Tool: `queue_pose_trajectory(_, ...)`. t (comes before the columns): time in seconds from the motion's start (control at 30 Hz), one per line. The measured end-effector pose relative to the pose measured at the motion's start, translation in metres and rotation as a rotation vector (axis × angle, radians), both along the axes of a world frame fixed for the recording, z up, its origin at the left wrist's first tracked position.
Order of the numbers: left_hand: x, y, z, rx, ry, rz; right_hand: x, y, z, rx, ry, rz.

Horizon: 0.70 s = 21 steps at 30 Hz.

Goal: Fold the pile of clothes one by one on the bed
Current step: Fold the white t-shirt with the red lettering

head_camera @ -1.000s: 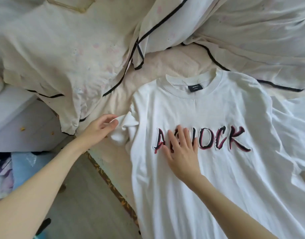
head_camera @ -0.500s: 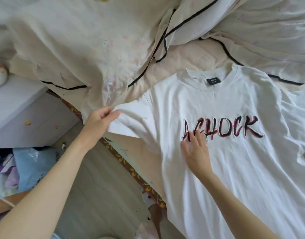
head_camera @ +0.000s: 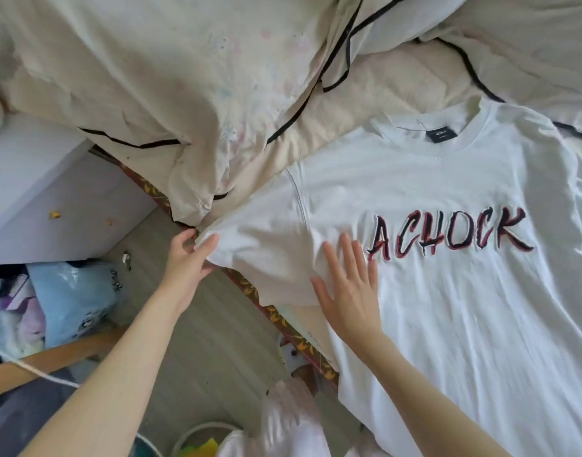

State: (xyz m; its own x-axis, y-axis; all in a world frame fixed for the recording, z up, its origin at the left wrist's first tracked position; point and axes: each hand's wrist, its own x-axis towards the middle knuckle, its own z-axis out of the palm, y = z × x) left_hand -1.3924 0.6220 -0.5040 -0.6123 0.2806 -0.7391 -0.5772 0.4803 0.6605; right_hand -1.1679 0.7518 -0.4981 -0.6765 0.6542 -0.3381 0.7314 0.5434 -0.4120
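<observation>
A white T-shirt (head_camera: 454, 311) with red-and-black lettering lies face up on the bed, collar toward the far side. Its left sleeve (head_camera: 260, 249) is stretched out past the bed's edge. My left hand (head_camera: 187, 258) pinches the sleeve's end between thumb and fingers. My right hand (head_camera: 349, 288) lies flat on the shirt, fingers spread, just left of the lettering near the armpit.
A crumpled cream quilt with black piping (head_camera: 184, 94) covers the far side of the bed. The bed's patterned edge (head_camera: 283, 321) runs diagonally. Left of it are a white cabinet (head_camera: 52, 199), a blue bag (head_camera: 72, 298) and bare floor (head_camera: 210, 351).
My left hand has pulled the sleeve out to the left until it lies stretched. My right hand has slid left off the lettering toward the armpit. The view has shifted left.
</observation>
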Motion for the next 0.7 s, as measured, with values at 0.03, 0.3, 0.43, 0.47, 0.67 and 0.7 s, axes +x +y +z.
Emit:
queue_pose_trajectory(0.03,0.013,-0.002,-0.006,0.025,-0.086,0.025,0.000,-0.002,-0.002,-0.001,-0.026,0.005)
queue_pose_trajectory(0.3,0.073,0.003,-0.038,0.108,-0.199,0.146,0.028,-0.006,-0.007,-0.052,-0.069,0.106)
queue_pose_trajectory(0.43,0.082,0.001,-0.043,0.033,-0.268,0.068,0.035,-0.010,-0.007,-0.076,-0.060,0.094)
queue_pose_trajectory(0.47,0.087,0.000,-0.043,-0.031,-0.292,0.026,0.035,-0.010,-0.007,-0.076,-0.061,0.088)
queue_pose_trajectory(0.67,0.124,-0.015,-0.040,-0.183,-0.289,0.040,0.031,-0.013,-0.006,-0.073,-0.049,0.048)
queue_pose_trajectory(0.7,0.126,-0.018,-0.038,-0.172,-0.290,0.096,0.031,-0.013,-0.006,-0.072,-0.049,0.051)
